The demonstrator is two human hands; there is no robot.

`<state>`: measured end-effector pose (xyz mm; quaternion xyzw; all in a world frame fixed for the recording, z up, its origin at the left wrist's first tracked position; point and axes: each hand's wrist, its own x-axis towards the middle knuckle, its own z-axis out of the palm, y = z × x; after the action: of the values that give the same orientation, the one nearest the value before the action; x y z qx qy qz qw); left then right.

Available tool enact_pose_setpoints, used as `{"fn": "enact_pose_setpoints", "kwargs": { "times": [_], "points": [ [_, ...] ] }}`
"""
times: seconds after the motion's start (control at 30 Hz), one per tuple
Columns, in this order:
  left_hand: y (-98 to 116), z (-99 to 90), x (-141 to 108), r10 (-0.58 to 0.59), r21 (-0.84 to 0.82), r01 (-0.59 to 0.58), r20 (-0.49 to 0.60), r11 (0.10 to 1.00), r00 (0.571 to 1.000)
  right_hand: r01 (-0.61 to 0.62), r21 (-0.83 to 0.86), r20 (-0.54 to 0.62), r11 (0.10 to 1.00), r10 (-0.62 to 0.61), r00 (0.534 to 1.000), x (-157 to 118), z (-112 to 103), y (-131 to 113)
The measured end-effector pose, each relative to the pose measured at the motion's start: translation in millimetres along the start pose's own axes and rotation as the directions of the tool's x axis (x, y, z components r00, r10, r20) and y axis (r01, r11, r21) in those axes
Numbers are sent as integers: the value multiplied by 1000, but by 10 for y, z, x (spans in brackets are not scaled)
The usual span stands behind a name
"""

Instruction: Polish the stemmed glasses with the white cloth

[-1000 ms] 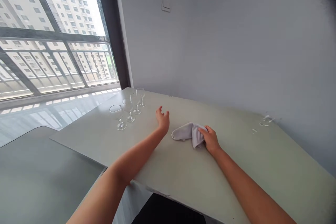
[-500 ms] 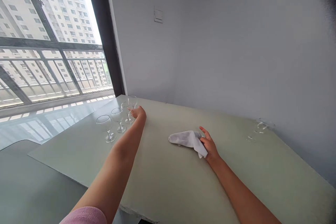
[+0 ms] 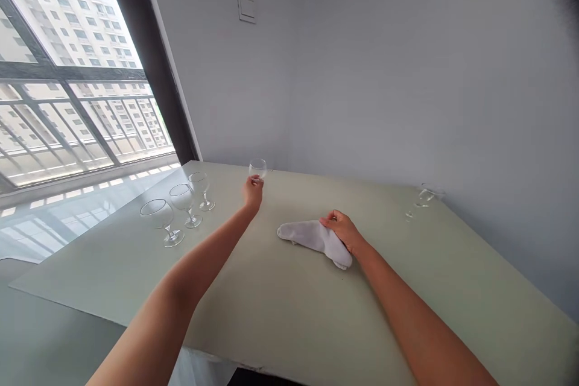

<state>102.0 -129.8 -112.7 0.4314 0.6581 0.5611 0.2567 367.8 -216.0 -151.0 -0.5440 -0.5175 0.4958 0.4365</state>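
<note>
My left hand is closed around the lower part of a clear wine glass toward the far side of the table; the fingers hide its stem and foot. My right hand pinches the upper edge of a folded white cloth in the middle of the tabletop. To the left, three stemmed glasses stand upright in a row: the near glass, the middle glass and the far glass.
Another clear glass stands by the table's right far edge, faint against the surface. The pale table meets grey walls behind. A large window lies to the left, and a light switch is on the wall.
My left hand has moved right, away from the row, carrying one glass with it. The fingers of my right hand have closed on the cloth's upper edge. The view has shifted slightly.
</note>
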Motion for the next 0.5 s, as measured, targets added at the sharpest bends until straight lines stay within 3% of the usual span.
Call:
{"fn": "enact_pose_setpoints", "kwargs": {
  "times": [0.13,0.23,0.27,0.33,0.43,0.5],
  "points": [
    [129,98,-511,117,-76,-103,221,992,968,-21,-310,45,951,37,998,6,-145,-50],
    [145,112,-837,156,-132,-118,337,984,929,-16,-405,130,914,75,989,-24,-264,-137],
    [129,109,-918,171,-153,-123,359,981,918,-24,-382,151,924,88,985,-37,-295,-180],
    [66,95,-1028,217,-187,-157,365,970,905,-24,-181,135,983,49,990,-54,-341,-274],
    [-79,63,-1070,284,-164,-243,304,956,910,73,221,-33,972,-68,997,-38,-389,-377],
    [-173,42,-1048,300,-96,-284,295,954,907,119,305,-135,945,-81,988,-5,-410,-371]
  ]
}}
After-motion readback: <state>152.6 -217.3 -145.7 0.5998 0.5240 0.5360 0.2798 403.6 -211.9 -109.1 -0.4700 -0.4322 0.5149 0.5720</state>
